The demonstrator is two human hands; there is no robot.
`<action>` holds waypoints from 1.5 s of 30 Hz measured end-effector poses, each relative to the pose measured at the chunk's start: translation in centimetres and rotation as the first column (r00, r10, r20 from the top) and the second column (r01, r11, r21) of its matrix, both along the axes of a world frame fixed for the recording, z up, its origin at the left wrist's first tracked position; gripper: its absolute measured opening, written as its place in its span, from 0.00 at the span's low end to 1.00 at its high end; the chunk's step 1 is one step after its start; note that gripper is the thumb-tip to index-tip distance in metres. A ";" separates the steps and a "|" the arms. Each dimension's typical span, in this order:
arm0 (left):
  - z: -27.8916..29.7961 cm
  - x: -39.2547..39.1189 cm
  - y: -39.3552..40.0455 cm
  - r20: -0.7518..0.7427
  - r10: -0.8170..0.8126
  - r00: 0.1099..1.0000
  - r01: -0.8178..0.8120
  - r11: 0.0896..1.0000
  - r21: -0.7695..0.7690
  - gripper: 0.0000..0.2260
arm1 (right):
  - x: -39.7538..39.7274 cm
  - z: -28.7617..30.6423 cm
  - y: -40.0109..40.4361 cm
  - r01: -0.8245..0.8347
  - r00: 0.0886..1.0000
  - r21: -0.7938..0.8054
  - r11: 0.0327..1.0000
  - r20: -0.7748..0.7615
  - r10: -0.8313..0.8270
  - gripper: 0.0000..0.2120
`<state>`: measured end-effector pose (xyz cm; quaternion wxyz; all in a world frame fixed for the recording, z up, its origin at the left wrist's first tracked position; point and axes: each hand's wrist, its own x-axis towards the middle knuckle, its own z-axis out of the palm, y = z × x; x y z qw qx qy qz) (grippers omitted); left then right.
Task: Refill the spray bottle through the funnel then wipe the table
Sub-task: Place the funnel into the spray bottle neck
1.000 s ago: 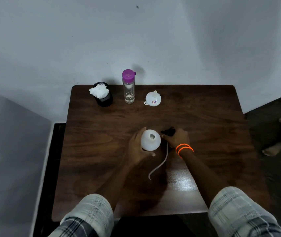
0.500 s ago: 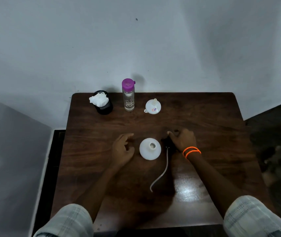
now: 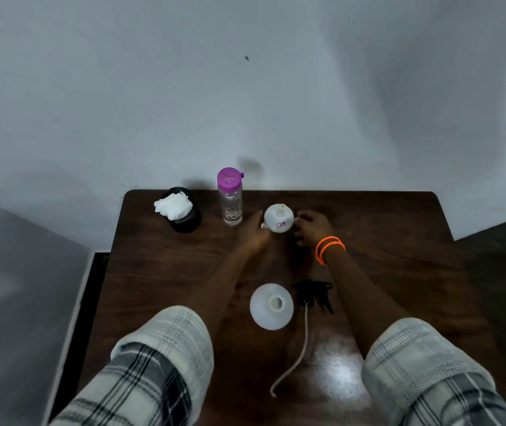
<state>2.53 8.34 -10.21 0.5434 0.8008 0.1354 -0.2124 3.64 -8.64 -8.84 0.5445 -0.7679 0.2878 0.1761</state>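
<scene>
At table's rear, left hand [image 3: 253, 232] and right hand [image 3: 311, 227] flank funnel [image 3: 278, 218], touching.

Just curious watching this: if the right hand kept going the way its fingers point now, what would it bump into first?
The right hand points left toward the white funnel, so it would likely meet the funnel first; its fingertips look at or almost at the rim already. The left hand waits on the far side.

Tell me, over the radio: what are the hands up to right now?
Left hand and right hand either side of funnel, grip unclear. Spray bottle open, trigger head beside it. Nothing between funnel and bottle.
</scene>
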 end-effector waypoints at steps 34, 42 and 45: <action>13.4 -9.6 0.1 0.535 0.104 0.838 -0.076 0.994 -0.075 0.18 | -10.2 12.3 1.2 0.355 0.911 0.657 0.665 -0.082 -0.405 0.10; 17.8 -13.7 1.7 0.464 0.418 0.781 -0.259 0.893 -0.368 0.19 | -15.2 16.7 2.3 0.260 0.926 0.629 0.733 0.053 -0.374 0.09; 18.0 -14.9 2.4 0.386 0.482 0.787 -0.314 0.851 -0.421 0.22 | -16.8 17.3 2.8 0.215 0.921 0.569 0.794 0.151 -0.358 0.05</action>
